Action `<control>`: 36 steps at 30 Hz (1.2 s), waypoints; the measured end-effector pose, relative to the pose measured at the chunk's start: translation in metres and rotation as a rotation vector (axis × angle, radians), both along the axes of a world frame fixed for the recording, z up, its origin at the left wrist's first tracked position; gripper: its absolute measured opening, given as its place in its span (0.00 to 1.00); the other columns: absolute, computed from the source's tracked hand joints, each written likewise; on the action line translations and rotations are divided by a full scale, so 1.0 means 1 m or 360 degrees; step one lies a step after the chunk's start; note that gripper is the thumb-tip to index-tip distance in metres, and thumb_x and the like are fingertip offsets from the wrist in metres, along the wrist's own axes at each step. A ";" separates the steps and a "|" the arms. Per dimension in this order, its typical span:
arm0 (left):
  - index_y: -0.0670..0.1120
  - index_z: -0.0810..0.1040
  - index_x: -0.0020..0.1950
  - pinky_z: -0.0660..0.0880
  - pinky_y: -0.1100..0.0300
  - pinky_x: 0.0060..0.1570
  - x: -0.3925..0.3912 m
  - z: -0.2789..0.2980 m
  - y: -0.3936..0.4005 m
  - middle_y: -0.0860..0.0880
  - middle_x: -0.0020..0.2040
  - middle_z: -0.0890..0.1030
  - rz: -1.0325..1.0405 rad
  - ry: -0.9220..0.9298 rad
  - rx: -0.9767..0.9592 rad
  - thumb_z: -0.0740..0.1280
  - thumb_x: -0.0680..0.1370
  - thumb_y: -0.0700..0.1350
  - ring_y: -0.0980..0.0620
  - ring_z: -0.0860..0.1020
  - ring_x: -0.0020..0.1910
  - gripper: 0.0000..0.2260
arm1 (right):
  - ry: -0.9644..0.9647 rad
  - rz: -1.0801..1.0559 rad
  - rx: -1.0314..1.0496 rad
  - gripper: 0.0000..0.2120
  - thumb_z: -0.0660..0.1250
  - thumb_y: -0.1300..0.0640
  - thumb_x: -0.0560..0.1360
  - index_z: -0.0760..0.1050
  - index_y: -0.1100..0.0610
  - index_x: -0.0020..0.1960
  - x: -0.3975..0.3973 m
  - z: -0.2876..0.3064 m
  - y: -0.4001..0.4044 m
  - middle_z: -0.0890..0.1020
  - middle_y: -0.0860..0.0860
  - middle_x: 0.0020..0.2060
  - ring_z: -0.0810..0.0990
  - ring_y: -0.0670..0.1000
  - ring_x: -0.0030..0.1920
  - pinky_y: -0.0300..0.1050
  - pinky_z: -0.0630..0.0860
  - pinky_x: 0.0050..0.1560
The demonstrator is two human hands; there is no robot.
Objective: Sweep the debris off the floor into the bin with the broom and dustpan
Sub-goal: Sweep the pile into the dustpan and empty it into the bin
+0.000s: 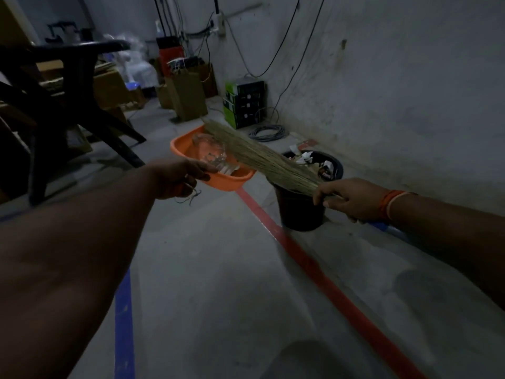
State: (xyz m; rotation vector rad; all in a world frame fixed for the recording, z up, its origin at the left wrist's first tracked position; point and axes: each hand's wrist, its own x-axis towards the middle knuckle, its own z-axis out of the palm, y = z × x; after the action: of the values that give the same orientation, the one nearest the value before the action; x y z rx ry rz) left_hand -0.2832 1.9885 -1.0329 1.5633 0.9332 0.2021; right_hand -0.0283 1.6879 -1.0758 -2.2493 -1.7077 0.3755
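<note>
Held the orange dustpan (191, 153) off the floor (218, 283) with the left hand (177, 177), fingers curled round its near rim and handle. Carried a crumpled clear plastic bottle (214, 154) inside the pan. Gripped the straw broom (257, 154) with the right hand (352, 198), fingers clenched round the bound end, bristles reaching over the pan's far right edge. Stood a black bin (300, 212) on the floor just right of the red floor line (314, 272), beneath the broom, with paper scraps (307, 157) already inside. Left a coil of cable (269, 132) on the floor by the wall (396, 91) and a dark chair (68, 91) at the left.
</note>
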 end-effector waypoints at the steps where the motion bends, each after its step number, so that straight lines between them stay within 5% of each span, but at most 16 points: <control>1: 0.45 0.83 0.59 0.65 0.66 0.28 0.010 0.000 -0.003 0.45 0.51 0.77 -0.0001 0.0004 0.0009 0.61 0.81 0.35 0.57 0.66 0.31 0.14 | 0.0003 -0.0028 0.0004 0.08 0.60 0.55 0.82 0.75 0.44 0.53 0.006 -0.001 0.000 0.77 0.43 0.33 0.78 0.43 0.25 0.33 0.72 0.27; 6: 0.41 0.83 0.59 0.62 0.67 0.26 0.070 0.002 -0.017 0.47 0.42 0.76 -0.0015 0.0017 0.0069 0.65 0.80 0.36 0.57 0.64 0.28 0.11 | -0.0013 -0.0153 0.0047 0.09 0.59 0.54 0.81 0.75 0.41 0.50 0.037 -0.013 -0.001 0.80 0.46 0.38 0.80 0.50 0.26 0.42 0.78 0.27; 15: 0.39 0.81 0.60 0.65 0.63 0.27 0.154 -0.001 -0.033 0.46 0.40 0.77 -0.0099 0.0215 0.0351 0.72 0.76 0.40 0.56 0.67 0.27 0.13 | 0.0086 -0.0479 0.0092 0.11 0.58 0.56 0.80 0.75 0.40 0.50 0.077 -0.052 -0.021 0.81 0.52 0.38 0.80 0.53 0.27 0.55 0.82 0.32; 29: 0.42 0.81 0.49 0.70 0.58 0.32 0.185 -0.025 -0.046 0.42 0.46 0.80 -0.0216 0.0355 0.0914 0.73 0.74 0.44 0.49 0.74 0.36 0.07 | 0.0103 -0.0632 0.0199 0.10 0.59 0.54 0.79 0.75 0.39 0.49 0.102 -0.085 -0.047 0.82 0.51 0.39 0.80 0.49 0.24 0.54 0.81 0.32; 36: 0.41 0.81 0.52 0.72 0.57 0.32 0.178 -0.013 -0.055 0.43 0.45 0.81 -0.0268 0.0517 0.1168 0.72 0.77 0.48 0.48 0.76 0.35 0.11 | 0.0159 -0.0679 0.0250 0.10 0.59 0.55 0.79 0.75 0.40 0.48 0.097 -0.080 -0.051 0.83 0.54 0.38 0.80 0.51 0.24 0.55 0.81 0.32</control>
State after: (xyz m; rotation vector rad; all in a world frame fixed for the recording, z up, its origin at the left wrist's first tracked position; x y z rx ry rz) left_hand -0.1053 1.9334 -1.0458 2.3960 1.0293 0.1833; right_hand 0.0683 1.6365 -1.1559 -2.3504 -1.1239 0.2401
